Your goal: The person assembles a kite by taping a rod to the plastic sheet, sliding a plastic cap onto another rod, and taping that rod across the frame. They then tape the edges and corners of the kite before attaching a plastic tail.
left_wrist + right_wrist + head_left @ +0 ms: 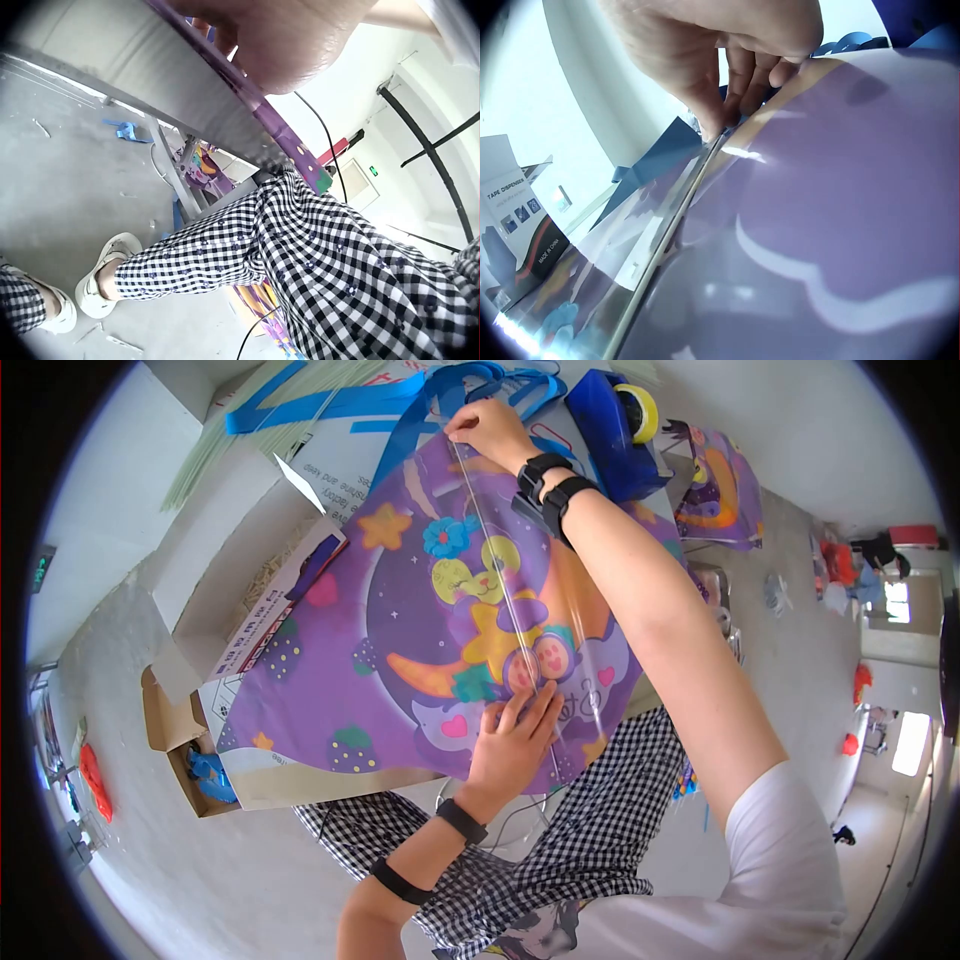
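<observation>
A purple printed kite sheet with stars, strawberries and cartoon faces lies spread over the work surface. Down its middle runs a thin pale rod, with shiny clear strips along the sheet. My right hand pinches the kite's far tip at the rod's end, thumb and fingertips together in the right wrist view. Nearer my body, the left hand rests on the print with its fingers extended across the rod line. The left wrist view catches only part of that hand above the sheet's hanging edge.
Blue ribbon and a bundle of thin pale sticks lie at the back. A blue tape dispenser with a yellow roll stands back right. Left are an open white carton and a small brown box. Another printed sheet is at right.
</observation>
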`<state>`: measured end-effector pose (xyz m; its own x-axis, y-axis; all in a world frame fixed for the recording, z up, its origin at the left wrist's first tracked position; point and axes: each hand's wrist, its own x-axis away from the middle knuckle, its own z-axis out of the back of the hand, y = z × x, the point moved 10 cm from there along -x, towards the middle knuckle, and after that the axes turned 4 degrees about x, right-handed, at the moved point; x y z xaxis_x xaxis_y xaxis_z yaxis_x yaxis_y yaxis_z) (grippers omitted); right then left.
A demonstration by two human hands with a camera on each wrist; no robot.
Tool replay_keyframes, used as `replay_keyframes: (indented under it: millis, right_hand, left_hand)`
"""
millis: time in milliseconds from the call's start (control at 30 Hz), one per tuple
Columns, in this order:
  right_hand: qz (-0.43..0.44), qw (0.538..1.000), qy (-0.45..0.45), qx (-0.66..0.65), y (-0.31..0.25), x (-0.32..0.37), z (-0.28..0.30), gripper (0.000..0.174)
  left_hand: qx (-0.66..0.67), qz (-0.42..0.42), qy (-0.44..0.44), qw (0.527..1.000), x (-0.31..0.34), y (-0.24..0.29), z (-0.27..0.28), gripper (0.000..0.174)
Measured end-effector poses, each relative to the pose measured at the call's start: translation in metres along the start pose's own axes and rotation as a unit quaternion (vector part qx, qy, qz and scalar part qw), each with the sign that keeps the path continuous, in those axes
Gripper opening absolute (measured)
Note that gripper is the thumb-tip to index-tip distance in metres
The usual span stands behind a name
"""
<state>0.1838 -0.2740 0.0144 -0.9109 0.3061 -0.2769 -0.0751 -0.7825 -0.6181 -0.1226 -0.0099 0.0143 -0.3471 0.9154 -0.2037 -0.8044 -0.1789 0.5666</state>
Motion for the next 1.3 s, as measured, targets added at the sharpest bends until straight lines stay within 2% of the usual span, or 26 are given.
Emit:
replay_keyframes:
  millis: [133, 467, 533, 633, 733, 933, 1233, 1300]
  right_hand:
    - [-0.030, 0.999, -0.003, -0.014, 0.003, 0.004, -0.002, 0.012]
    - [-0.029, 0.998, 0.021, -0.052, 0.009, 0.009, -0.008, 0.011]
    - [-0.010, 0.999, 0.010, -0.052, 0.011, 0.009, -0.011, 0.018]
    - [-0.034, 0.997, 0.036, -0.055, 0.003, 0.013, 0.001, 0.037]
    - [-0.030, 0.998, 0.012, -0.054, 0.007, 0.009, -0.004, 0.053]
    - [-0.069, 0.995, 0.011, -0.070, 0.015, 0.005, -0.005, 0.050]
    - [-0.162, 0.976, 0.081, 0.120, 0.013, 0.000, 0.003, 0.030]
    - [-0.088, 0.974, 0.149, 0.147, -0.008, 0.001, 0.016, 0.025]
  left_hand:
    - [0.001, 0.001, -0.001, 1.000, 0.000, 0.000, 0.000, 0.051]
    - [0.004, 0.000, 0.003, 1.000, 0.000, 0.000, 0.001, 0.051]
    - [0.001, -0.001, 0.003, 1.000, 0.000, 0.000, 0.001, 0.051]
    - [-0.002, 0.000, 0.002, 1.000, 0.000, 0.000, 0.001, 0.051]
    - [-0.004, 0.000, 0.001, 1.000, 0.000, 0.001, 0.001, 0.051]
    - [-0.005, -0.001, -0.005, 1.000, 0.001, 0.000, -0.001, 0.051]
    - [-0.013, -0.001, -0.007, 1.000, 0.000, 0.001, -0.001, 0.051]
    - [-0.018, 0.001, -0.008, 1.000, 0.000, 0.001, -0.001, 0.051]
